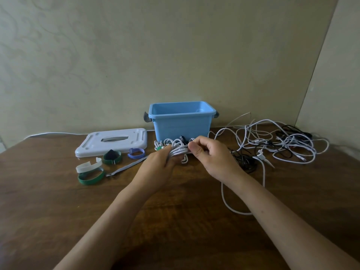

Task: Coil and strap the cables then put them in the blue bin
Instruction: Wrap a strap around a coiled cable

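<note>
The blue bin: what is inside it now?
The bin stands open. Only bare upper inner walls show, with no cable above the rim. Its front wall hides the bottom, so whether anything lies there cannot be told.

Bin [181,121] at frame centre, on table [58,211], against wall [155,45]; lid [113,142] flat to its left, loose straps [91,172] lower left of lid. Coiled cable [178,150] just before bin, held between left hand [155,170] and right hand [212,158]. Tangled cables [282,145] at right of frame, right of bin.
</note>
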